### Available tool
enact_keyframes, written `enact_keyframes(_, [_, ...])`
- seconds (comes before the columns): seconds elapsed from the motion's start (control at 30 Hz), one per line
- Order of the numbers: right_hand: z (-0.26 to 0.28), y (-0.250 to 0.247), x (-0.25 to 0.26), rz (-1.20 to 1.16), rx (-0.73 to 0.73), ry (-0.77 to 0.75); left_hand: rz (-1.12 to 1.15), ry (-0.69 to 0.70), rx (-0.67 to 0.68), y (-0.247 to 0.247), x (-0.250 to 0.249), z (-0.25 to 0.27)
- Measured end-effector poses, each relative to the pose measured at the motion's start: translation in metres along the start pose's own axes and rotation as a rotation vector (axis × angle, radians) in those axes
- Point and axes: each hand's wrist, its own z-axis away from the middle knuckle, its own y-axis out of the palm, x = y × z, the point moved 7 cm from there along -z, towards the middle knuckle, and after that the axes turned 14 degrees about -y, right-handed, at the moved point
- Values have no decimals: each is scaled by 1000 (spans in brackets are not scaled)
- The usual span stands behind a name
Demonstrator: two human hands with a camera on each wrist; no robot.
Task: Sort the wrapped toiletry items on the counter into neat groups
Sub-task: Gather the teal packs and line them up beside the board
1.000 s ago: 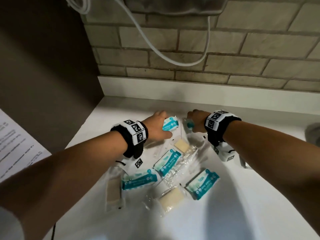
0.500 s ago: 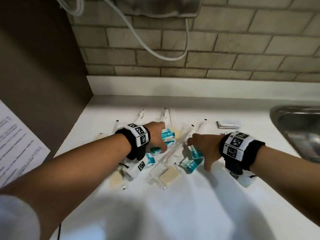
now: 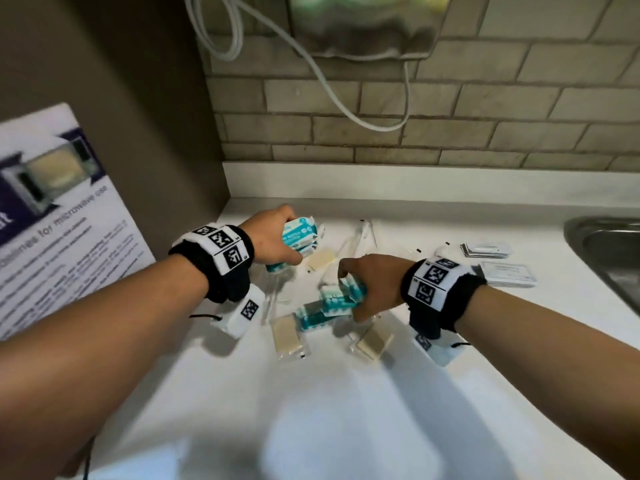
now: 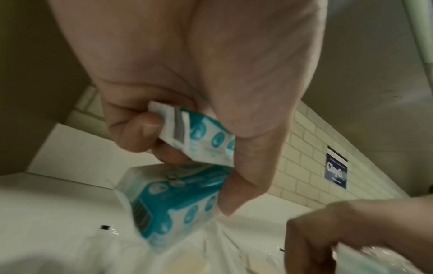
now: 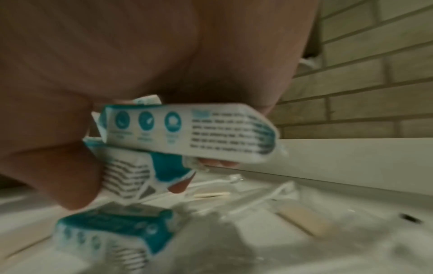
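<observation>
My left hand grips a bunch of teal-and-white soap packets at the back left of the white counter; its wrist view shows two packets held between thumb and fingers. My right hand holds several more teal packets, seen close up as a printed packet stacked over another. One teal packet lies on the counter just below that hand. Beige bars in clear wrap lie at front left, front right and between the hands. Clear-wrapped thin sticks lie behind.
A steel sink sits at the right edge. Flat white sachets and a small stack lie beside it. A brick wall with a hanging white cable backs the counter. A brown side panel with a printed notice stands left.
Both hands gathered teal packets from the spread on the counter and now each holds a bunch. The head view shifted, bringing the notice and the sink into sight.
</observation>
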Motion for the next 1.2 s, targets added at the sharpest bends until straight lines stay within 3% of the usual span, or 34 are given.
enact_keyframes(0.13, [-38, 24, 30, 180, 64, -44, 35, -82, -62, -19, 39, 7])
enact_keyframes(0.4, [-63, 18, 21, 183, 122, 10, 29, -247, -94, -11, 98, 4])
enact_keyframes(0.57, [-69, -18, 5, 77, -12, 67, -106, -411, -85, 11, 129, -11])
enact_keyframes(0.73, [-91, -63, -9, 73, -188, 119, -164, -477, -38, 25, 140, -30])
enact_keyframes(0.83, [-110, -77, -19, 31, -237, 151, -157, -470, 13, 31, 141, -41])
enact_keyframes(1.2, [-170, -86, -32, 30, -169, 143, 87, -221, 156, 53, 85, -48])
